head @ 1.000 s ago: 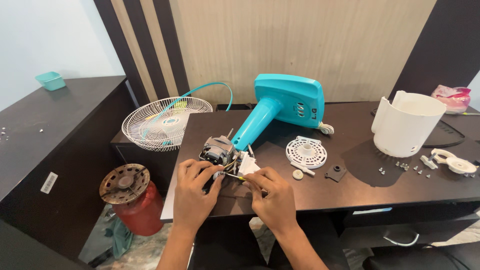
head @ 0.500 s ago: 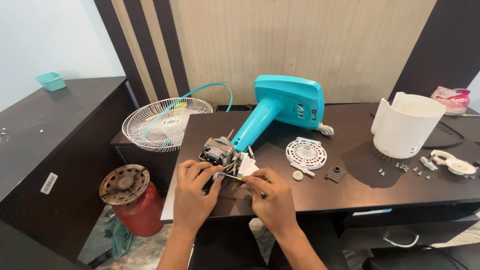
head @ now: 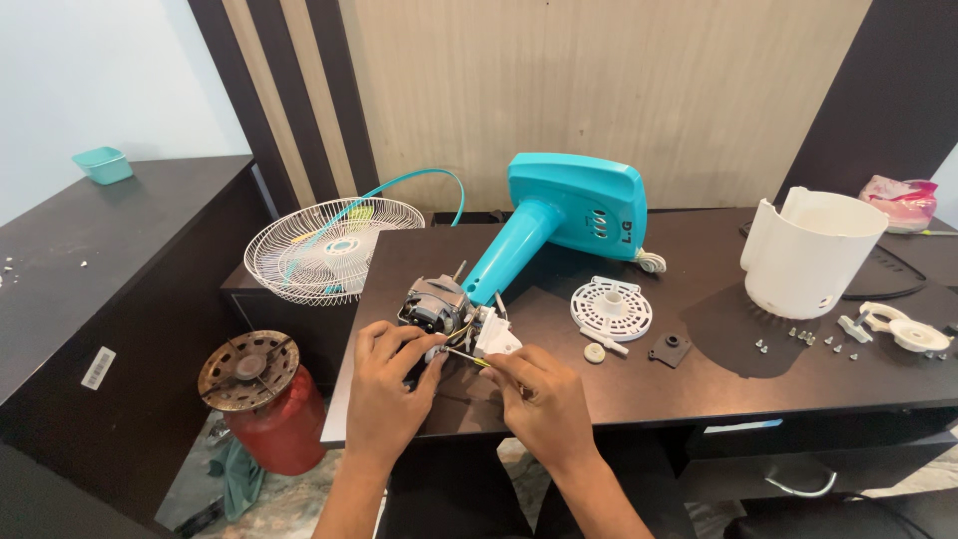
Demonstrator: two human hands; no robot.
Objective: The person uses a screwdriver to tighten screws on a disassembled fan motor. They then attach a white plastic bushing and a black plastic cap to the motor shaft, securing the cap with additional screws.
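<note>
We see one fan motor [head: 436,304] on the desk [head: 699,389]; our left hand [head: 387,394] grips it, right hand [head: 544,399] fingers pinch a thin tool [head: 467,354], tip hidden.

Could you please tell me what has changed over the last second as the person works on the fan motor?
Nothing visibly changed. The left hand still rests against the fan motor and the right hand still pinches the thin tool beside it. The teal fan stand, white round grille and white housing lie where they were.
</note>
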